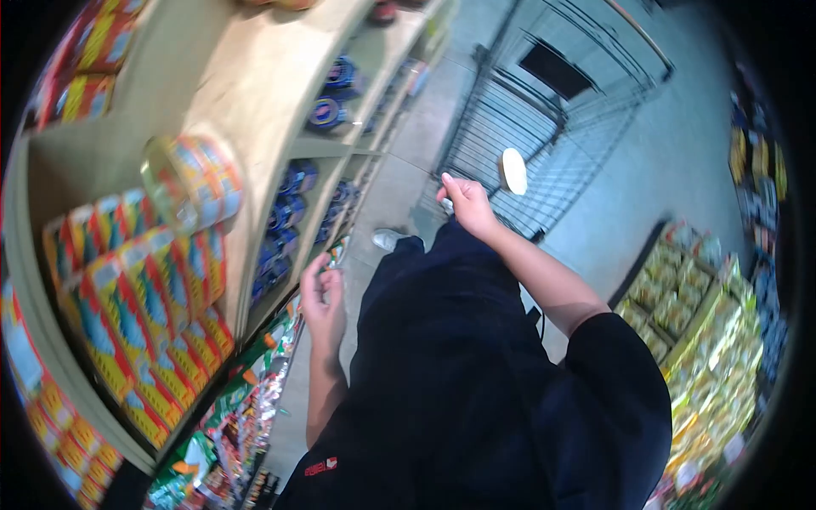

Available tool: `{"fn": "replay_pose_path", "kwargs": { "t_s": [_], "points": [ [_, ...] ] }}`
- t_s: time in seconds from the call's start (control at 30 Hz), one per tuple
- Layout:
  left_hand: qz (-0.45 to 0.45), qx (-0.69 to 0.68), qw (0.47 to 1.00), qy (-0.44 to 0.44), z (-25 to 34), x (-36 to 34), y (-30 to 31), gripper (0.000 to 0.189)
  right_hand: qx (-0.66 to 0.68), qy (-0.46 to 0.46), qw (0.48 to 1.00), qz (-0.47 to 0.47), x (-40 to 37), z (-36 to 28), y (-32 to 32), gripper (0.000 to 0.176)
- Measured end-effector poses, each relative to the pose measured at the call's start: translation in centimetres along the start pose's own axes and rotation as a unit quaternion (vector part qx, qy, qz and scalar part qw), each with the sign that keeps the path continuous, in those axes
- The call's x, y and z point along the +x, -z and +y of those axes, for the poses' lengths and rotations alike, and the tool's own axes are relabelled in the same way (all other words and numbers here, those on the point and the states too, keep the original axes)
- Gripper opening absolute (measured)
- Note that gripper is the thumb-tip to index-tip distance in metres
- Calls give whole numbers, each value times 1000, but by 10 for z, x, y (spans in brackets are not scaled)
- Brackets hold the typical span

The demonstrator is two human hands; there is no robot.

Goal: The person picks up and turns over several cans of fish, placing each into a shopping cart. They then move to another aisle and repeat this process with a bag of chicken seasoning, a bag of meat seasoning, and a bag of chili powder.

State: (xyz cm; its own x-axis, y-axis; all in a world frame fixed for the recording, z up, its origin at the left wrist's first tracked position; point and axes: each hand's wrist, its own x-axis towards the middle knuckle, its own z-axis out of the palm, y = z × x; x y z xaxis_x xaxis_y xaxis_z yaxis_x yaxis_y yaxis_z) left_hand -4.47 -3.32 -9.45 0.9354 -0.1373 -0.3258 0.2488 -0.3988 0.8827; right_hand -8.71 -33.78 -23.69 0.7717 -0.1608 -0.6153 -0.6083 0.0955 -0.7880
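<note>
Though the lens bends everything, I can see my right hand (466, 204) raised at the near edge of the wire cart (544, 127), fingers folded into a loose fist. A pale scrap shows beneath the knuckles, and I cannot tell whether I am gripping it. Just beyond it, to the right, a white round thing (513, 170) sits inside the cart, too blurred to name. My left hand (323, 297) hangs lower, close to the shelf (255, 93) on the left, fingers curled. Its palm is turned away, so whether it holds anything is hidden. One tin (191, 183) lies on its side above stacked red-and-yellow packs (144, 323) (labels unreadable). My dark clothing covers the floor below, except for one shoe (388, 239).
</note>
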Motion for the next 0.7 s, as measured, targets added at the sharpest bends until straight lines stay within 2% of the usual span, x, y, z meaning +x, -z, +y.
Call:
{"fn": "replay_pose_path", "kwargs": {
  "t_s": [0.03, 0.07, 0.1, 0.13, 0.2, 0.27, 0.3, 0.33, 0.4, 0.43, 0.6, 0.7],
  "points": [
    [-28, 39, 999, 2, 1, 5, -1, 40, -56, 60, 988, 127, 0, 27, 7, 26],
    [-56, 53, 997, -2, -3, 10, -4, 41, -116, 118, 954, 248, -1, 45, 14, 26],
    [-82, 65, 994, 1, -1, 13, -14, 41, -50, -6, 971, 235, -10, 38, 30, 24],
    [-106, 80, 991, 7, 2, 16, -23, 42, -55, 7, 961, 271, 2, 75, 44, 39],
    [-155, 104, 982, 14, 10, 19, -44, 42, -173, 24, 921, 348, 40, 160, 69, 54],
    [-212, 121, 969, 39, 8, 18, -63, 41, -193, -100, 914, 343, 46, 175, 93, 66],
    [-236, 119, 964, 35, 6, 20, -73, 40, -216, -160, 893, 362, 50, 180, 101, 75],
    [-259, 116, 958, 32, 7, 21, -83, 39, -212, -172, 891, 363, 53, 185, 109, 75],
    [-270, 116, 954, 58, 8, 25, -102, 38, -214, -270, 867, 360, 64, 204, 121, 82],
    [-270, 125, 953, 61, 7, 26, -110, 37, -212, -253, 873, 359, 68, 216, 124, 84],
    [-282, 145, 942, 112, 4, 19, -147, 34, -199, -308, 864, 345, 86, 224, 128, 80],
    [-309, 184, 929, 93, -2, 10, -167, 33, -191, -333, 863, 330, 90, 229, 137, 75]
  ]
}}
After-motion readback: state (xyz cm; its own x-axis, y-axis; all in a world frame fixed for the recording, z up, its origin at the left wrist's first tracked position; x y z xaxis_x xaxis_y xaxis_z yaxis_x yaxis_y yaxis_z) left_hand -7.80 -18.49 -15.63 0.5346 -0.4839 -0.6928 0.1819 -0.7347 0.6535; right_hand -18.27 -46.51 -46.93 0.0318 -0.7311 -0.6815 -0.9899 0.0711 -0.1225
